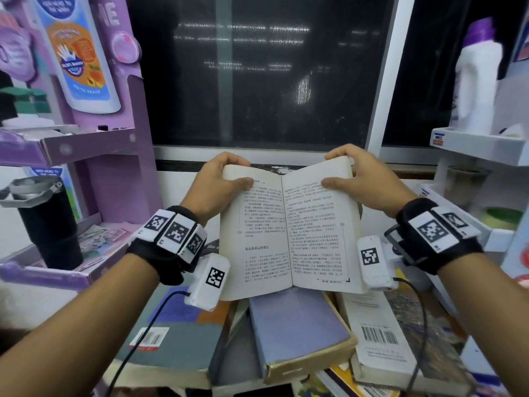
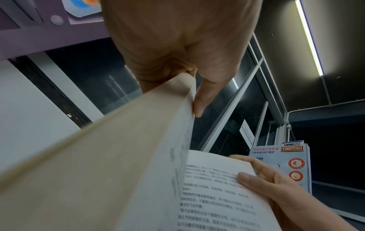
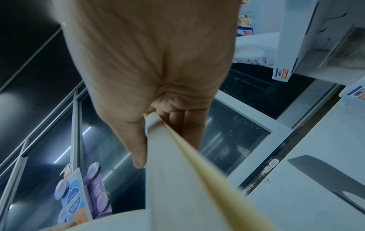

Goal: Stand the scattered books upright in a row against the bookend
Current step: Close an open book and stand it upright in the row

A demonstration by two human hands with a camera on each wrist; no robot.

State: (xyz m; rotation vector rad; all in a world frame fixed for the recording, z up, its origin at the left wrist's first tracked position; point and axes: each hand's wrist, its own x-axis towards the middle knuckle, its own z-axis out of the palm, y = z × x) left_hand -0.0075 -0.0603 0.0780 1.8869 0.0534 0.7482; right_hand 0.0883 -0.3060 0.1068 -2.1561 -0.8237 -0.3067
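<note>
Both hands clamp one open yellowed paperback book, held up over the pile: the left hand pinches the left page block, thumb on the print, fingers curled behind; the right hand does likewise on the right block. Below lie a lavender-covered book, a grey-and-orange paperback and a white barcoded book, flat, overlapping. Behind, a dark window; purple cardboard display shelves left, with a black tumbler.

black wrist straps with white tag-marked blocks, thin black cables
</note>
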